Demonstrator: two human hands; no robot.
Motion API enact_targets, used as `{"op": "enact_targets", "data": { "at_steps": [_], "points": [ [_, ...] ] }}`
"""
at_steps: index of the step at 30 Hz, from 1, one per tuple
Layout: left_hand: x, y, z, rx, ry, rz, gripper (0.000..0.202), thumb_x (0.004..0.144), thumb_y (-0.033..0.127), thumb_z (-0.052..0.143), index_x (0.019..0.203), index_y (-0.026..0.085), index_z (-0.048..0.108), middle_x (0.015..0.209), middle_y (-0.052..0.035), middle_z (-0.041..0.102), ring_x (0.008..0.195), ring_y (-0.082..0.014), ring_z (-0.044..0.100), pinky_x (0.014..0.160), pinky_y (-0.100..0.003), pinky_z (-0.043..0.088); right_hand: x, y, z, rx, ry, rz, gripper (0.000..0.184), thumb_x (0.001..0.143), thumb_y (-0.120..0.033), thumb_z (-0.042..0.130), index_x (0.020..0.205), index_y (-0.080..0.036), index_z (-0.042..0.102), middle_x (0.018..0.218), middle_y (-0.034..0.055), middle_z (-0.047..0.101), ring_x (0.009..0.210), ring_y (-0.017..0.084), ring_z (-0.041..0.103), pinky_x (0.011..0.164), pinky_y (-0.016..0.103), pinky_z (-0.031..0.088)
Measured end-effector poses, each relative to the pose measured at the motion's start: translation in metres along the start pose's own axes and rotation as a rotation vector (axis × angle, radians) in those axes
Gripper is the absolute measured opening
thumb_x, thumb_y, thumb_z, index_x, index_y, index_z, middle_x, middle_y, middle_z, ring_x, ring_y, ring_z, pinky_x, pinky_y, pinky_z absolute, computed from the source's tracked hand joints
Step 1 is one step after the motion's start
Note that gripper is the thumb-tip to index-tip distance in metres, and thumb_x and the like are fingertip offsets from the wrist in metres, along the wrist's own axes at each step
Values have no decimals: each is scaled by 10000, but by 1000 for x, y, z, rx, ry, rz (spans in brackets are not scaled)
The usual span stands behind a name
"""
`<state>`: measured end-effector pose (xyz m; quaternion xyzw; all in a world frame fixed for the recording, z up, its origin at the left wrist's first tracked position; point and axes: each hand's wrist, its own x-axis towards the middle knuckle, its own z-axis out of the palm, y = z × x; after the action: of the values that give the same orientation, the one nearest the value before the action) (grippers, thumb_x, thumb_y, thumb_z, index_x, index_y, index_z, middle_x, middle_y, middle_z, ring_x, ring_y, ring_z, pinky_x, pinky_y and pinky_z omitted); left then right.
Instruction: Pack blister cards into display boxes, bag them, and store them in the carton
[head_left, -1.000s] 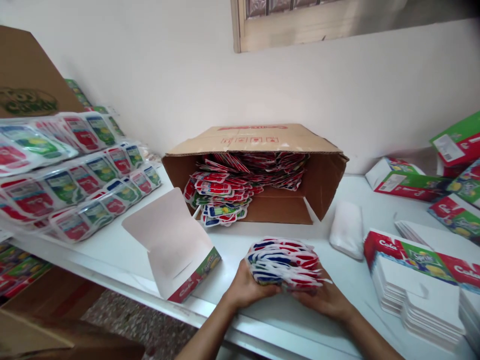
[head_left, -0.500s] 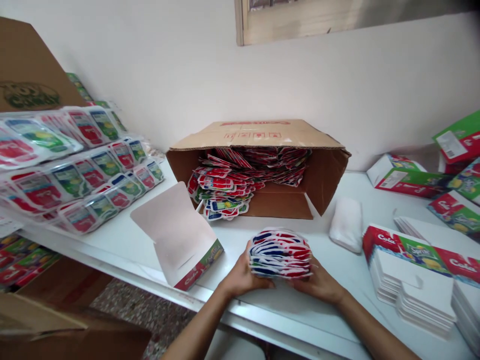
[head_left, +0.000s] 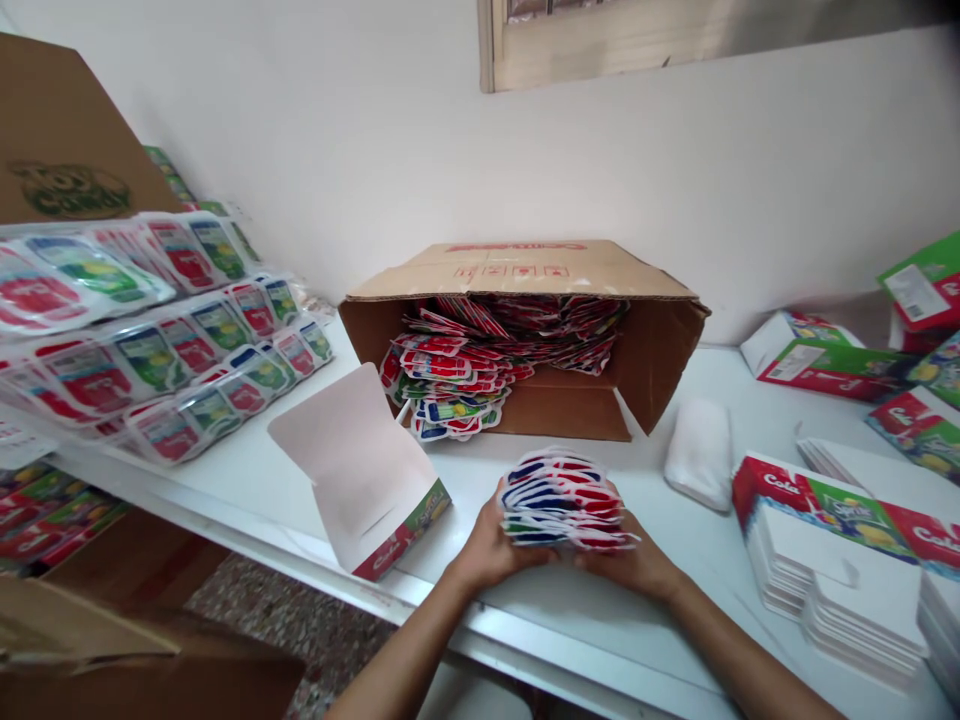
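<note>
A thick stack of candy sachets (head_left: 564,500), red, blue and green with white edges, is gripped from both sides just over the front of the table. My left hand (head_left: 491,545) closes round its left side, and my right hand (head_left: 637,555) presses on its right side, with the thumbs low at the front. To the left stands a small display box (head_left: 409,535) with its lid up and a white inside. Behind the stack, a brown carton (head_left: 525,270) lies on its side, its mouth facing me, with many loose sachets (head_left: 450,375) spilling towards its front left.
Flat printed boxes (head_left: 832,560) are piled at the right, beside a white folded bundle (head_left: 699,455). Made-up boxes (head_left: 825,360) lie farther back. Clear bags of sachets (head_left: 187,345) fill the left; an open carton (head_left: 90,650) stands below the table edge.
The stack has tilted slightly and its sachets sit a little differently between my hands. The whole view has shifted slightly. Both hands keep their hold.
</note>
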<state>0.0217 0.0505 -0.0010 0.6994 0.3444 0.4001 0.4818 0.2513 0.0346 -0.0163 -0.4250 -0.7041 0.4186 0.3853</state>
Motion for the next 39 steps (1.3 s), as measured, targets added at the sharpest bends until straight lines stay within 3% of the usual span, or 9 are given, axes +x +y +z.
{"op": "enact_targets", "data": {
  "at_steps": [2, 5, 9, 15, 19, 21, 27, 33, 39],
  "points": [
    [-1, -2, -3, -94, -43, -38, 748, 568, 289, 880, 1238, 182, 566, 1340, -119, 550, 1215, -331, 532, 1101, -487, 354, 1, 6, -3, -16, 25, 5, 838, 597, -395, 843, 1332, -234, 473, 1399, 124, 496, 1303, 348, 442, 1135, 543, 287],
    [-4, -5, -7, -166, -101, -69, 962, 448, 257, 930, 1302, 181, 495, 1418, -132, 475, 1280, -346, 469, 1145, -500, 271, 3, 8, -6, -13, 65, 10, 943, 564, -402, 869, 1369, -225, 409, 1446, 145, 435, 1346, 358, 384, 1143, 554, 253],
    [-5, -5, -6, -249, -119, -92, 1032, 490, 231, 911, 1369, 190, 371, 1374, -132, 514, 1277, -328, 476, 1119, -485, 316, 3, 5, -5, 141, -83, 7, 838, 653, -378, 821, 1372, -231, 417, 1402, 132, 501, 1274, 310, 490, 1101, 507, 357],
    [4, -2, -2, -233, -31, -8, 949, 585, 246, 845, 1374, 180, 322, 1360, -143, 514, 1278, -316, 471, 1111, -467, 330, -2, 10, -1, 129, -6, 14, 636, 709, -355, 776, 1269, -204, 515, 1391, 146, 505, 1288, 315, 474, 1097, 535, 349],
    [-1, -2, -5, -210, -100, -55, 1161, 515, 272, 897, 1450, 200, 214, 1400, -145, 478, 1318, -337, 426, 1148, -493, 271, -1, 8, 0, 111, -27, 10, 561, 741, -330, 734, 1248, -202, 530, 1387, 142, 511, 1271, 304, 494, 1067, 525, 392],
    [-6, -2, -4, -184, -73, -72, 1283, 462, 270, 922, 1477, 214, 139, 1436, -149, 434, 1338, -346, 398, 1162, -498, 249, 1, 6, 1, 88, -16, -9, 597, 706, -330, 765, 1239, -192, 533, 1393, 147, 507, 1263, 303, 501, 1074, 516, 386],
    [-6, 0, 6, -118, 65, -36, 1006, 539, 256, 871, 1376, 196, 316, 1391, -143, 487, 1300, -336, 441, 1134, -497, 310, 5, 7, 6, 155, -8, 8, 729, 596, -375, 856, 1223, -190, 534, 1292, 142, 596, 1211, 308, 546, 1079, 519, 381],
    [-2, 3, 6, -198, 70, -23, 1013, 525, 259, 889, 1353, 198, 309, 1362, -148, 510, 1275, -340, 471, 1099, -487, 357, 6, 10, 6, 167, 53, 7, 835, 610, -385, 852, 1321, -211, 452, 1313, 153, 578, 1206, 322, 552, 1054, 535, 406],
    [-1, 3, 5, -284, 12, -14, 938, 588, 275, 866, 1362, 200, 341, 1376, -142, 512, 1290, -345, 464, 1099, -506, 358, 12, 15, 0, 71, -50, -58, 635, 678, -376, 809, 1252, -217, 588, 1348, 124, 570, 1239, 324, 525, 1086, 510, 370]
  ]
}}
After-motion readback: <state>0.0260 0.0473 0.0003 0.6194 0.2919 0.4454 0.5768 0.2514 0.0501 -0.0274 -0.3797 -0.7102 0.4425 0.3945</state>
